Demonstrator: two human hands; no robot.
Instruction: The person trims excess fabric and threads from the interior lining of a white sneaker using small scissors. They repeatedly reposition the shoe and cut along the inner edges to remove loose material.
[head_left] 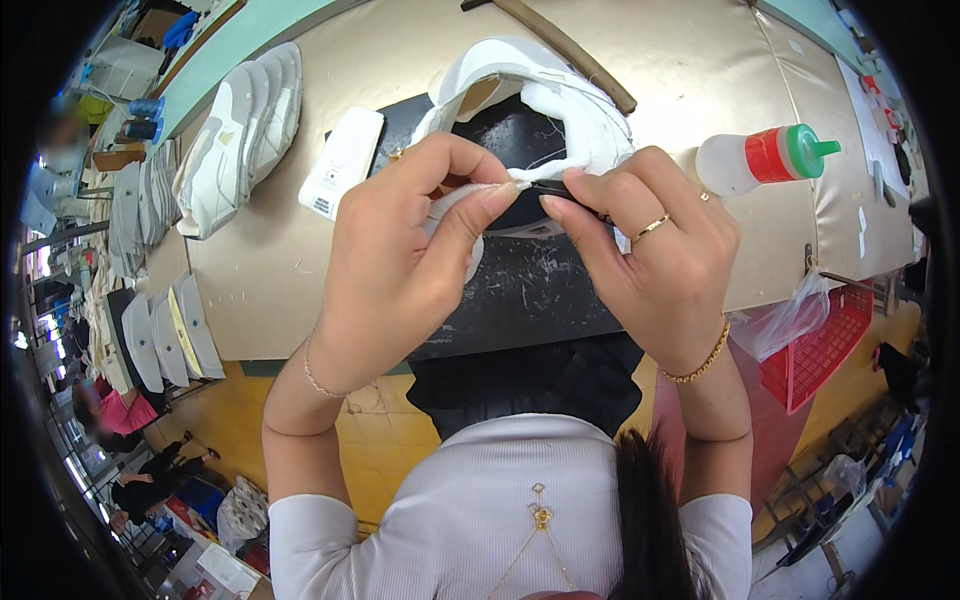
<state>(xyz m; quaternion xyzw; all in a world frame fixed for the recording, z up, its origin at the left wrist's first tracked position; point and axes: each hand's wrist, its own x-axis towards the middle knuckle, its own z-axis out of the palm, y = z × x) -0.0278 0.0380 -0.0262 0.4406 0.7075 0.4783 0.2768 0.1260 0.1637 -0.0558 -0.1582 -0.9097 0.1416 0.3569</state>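
A white and grey shoe upper [500, 52] lies curved on a black board [530, 290] in front of me, its white padded lining [600, 135] turned outward with loose threads. My left hand [415, 225] pinches the near edge of the white material between thumb and index finger. In my right hand [650, 235] a slim black pointed tool [548, 186] is held between thumb and fingers. Its tip meets the material beside the left fingertips. The fingers partly cover the tool, so its exact kind cannot be made out.
Left of the board lies a white flat piece [345, 160], with stacked shoe uppers [250, 130] beyond it. A wooden handle [570, 50] rests at the back. To the right lies a bottle with a green cap [765, 157]. A red crate [825, 345] stands by the table's right.
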